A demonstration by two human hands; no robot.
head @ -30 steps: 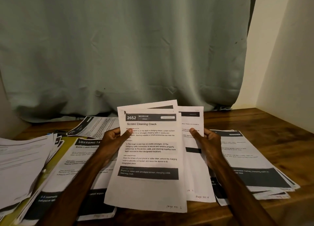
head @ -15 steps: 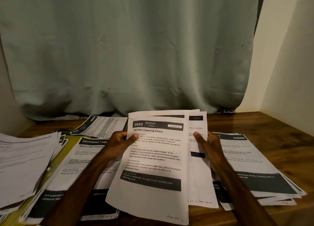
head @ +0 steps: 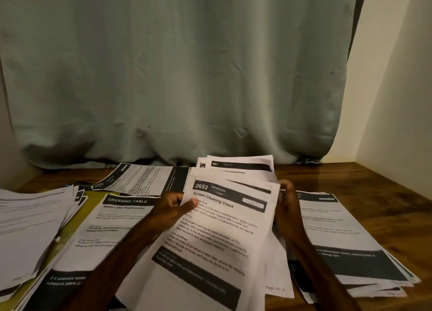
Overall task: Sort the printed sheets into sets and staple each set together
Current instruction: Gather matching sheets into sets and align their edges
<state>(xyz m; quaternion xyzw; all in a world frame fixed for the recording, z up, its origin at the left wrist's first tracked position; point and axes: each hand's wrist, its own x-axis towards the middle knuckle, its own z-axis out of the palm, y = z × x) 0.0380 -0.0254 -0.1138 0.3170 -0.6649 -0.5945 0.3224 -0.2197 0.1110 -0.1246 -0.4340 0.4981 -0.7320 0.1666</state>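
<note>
Since the earlier frames the sheaf (head: pixel 277 268) held between both hands has tipped clockwise and sunk closer to the table (head: pixel 374 194), and the page that stood spread out to its right has closed in behind the front sheet (head: pixel 224 219).

Left hand (head: pixel 171 208): thumb laid on the upper left margin of the front sheet, fingers curled behind it, pinching the sheaf. Right hand (head: pixel 288 208): fingers curled round the sheaf's right edge, gripping it just below the top corner.

The front sheet is headed "2652 BEDROOM, Screen Cleaning Check". A rear sheet (head: pixel 240 164) numbered 3561 rises above it, and a handwritten "Page No: 6" shows at the lower right of the fan. The sheaf's lower edge runs out of view at the bottom.

On the table lie further printed sheets. A "DRESSING TABLE" stack (head: pixel 105 229) sits just left of the left forearm, over a yellow-green layer (head: pixel 92 202). A loose pile (head: pixel 30 229) lies at the far left and a turned sheet (head: pixel 140 180) lies behind. A fanned stack (head: pixel 346 240) lies under the right forearm.

A grey-green curtain (head: pixel 187 77) hangs behind the table, and a pale wall (head: pixel 397 100) stands at the right.
</note>
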